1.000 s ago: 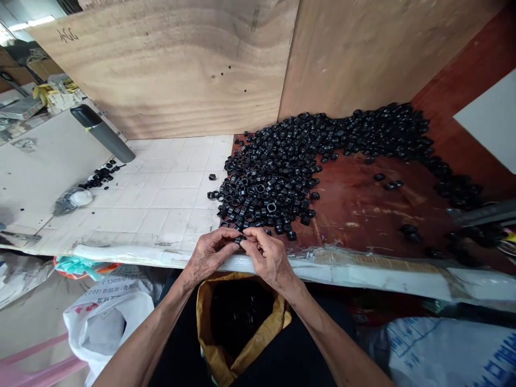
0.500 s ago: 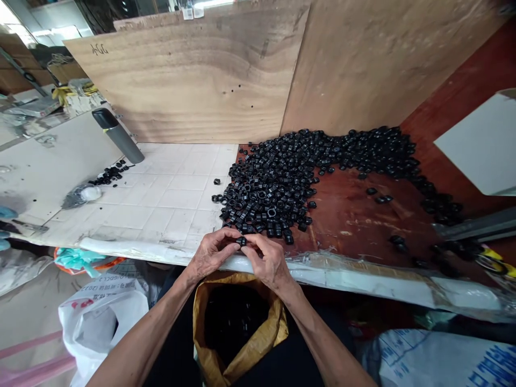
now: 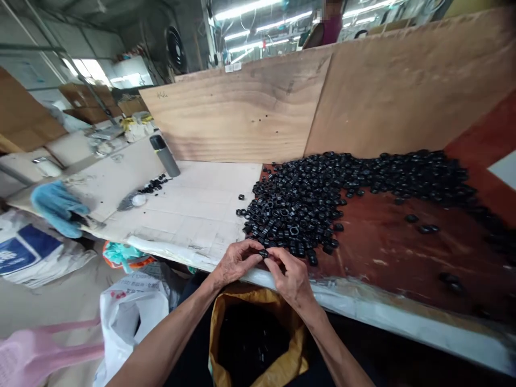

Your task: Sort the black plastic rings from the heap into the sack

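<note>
A small black part (image 3: 263,253) is pinched between the fingertips of both my hands at the table's front edge. My left hand (image 3: 238,260) grips it from the left, my right hand (image 3: 291,271) from the right. Just beyond my fingers spreads a large pile of black ring-shaped parts (image 3: 298,207), reaching back along the wooden board and off to the right. Below my hands an open yellow sack (image 3: 300,344) holds more black parts in its dark inside.
A grey bottle (image 3: 165,156) stands at the back left near a small group of black parts (image 3: 153,184). A blue cloth (image 3: 60,207) hangs over the left edge. White sacks and a pink stool (image 3: 36,349) are lower left. A person (image 3: 331,21) shows partly behind the board.
The view has tilted up and turned left, so the scene sits lower and farther right. Both hands still hold the small black part in nearly the same pose.
</note>
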The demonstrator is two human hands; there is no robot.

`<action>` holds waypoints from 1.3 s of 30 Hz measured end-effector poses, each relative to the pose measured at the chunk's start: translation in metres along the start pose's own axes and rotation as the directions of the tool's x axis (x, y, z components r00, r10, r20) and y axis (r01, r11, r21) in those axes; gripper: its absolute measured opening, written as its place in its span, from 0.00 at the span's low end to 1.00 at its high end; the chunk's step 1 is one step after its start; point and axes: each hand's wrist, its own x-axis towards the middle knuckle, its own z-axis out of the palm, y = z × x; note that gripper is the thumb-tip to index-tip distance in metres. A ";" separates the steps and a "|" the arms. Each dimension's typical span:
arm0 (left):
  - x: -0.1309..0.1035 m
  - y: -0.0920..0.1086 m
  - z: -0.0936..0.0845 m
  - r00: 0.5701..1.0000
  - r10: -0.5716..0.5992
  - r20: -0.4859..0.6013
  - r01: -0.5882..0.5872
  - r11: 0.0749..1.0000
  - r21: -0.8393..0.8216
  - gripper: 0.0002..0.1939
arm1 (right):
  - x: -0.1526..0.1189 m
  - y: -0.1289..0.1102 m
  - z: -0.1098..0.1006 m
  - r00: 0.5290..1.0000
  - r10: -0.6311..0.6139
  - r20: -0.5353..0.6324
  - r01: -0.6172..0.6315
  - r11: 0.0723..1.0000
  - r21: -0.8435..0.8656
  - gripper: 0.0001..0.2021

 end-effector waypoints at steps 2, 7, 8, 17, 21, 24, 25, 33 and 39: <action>-0.001 0.000 0.000 1.000 0.001 0.000 -0.001 1.000 0.014 0.13 | 0.000 0.004 0.003 1.000 -0.013 -0.007 0.013 1.000 0.002 0.04; -0.001 -0.004 0.000 0.999 -0.032 -0.030 0.030 0.998 -0.059 0.13 | 0.002 0.002 0.003 1.000 0.007 -0.009 -0.006 1.000 0.018 0.04; -0.001 -0.004 0.000 0.998 -0.045 -0.035 0.043 0.997 -0.070 0.13 | 0.002 0.002 0.003 1.000 -0.011 -0.004 0.011 0.999 0.035 0.06; -0.004 -0.006 -0.005 0.999 0.044 0.006 -0.045 0.994 0.096 0.11 | 0.004 -0.003 0.003 0.998 0.048 0.044 -0.044 0.994 -0.096 0.09; -0.005 -0.009 -0.007 1.000 0.023 0.001 -0.023 0.997 0.068 0.11 | 0.003 -0.009 -0.001 0.991 0.088 0.097 -0.082 0.995 -0.065 0.06; -0.004 -0.007 -0.008 1.000 -0.022 0.011 0.022 0.999 0.027 0.11 | 0.003 -0.010 -0.003 0.990 0.061 0.130 -0.064 0.998 0.020 0.11; -0.004 -0.006 -0.009 1.000 -0.019 0.022 0.019 0.999 0.028 0.12 | 0.003 -0.010 -0.003 0.990 0.056 0.132 -0.061 0.998 0.030 0.11; -0.006 -0.010 -0.011 0.990 0.134 0.033 -0.136 0.988 0.077 0.12 | 0.001 -0.008 0.002 0.995 0.094 0.044 -0.092 0.995 -0.035 0.06; -0.006 -0.005 -0.010 0.989 0.135 0.054 -0.139 0.987 0.076 0.10 | -0.001 -0.008 0.002 0.997 -0.023 0.075 0.026 0.999 -0.046 0.07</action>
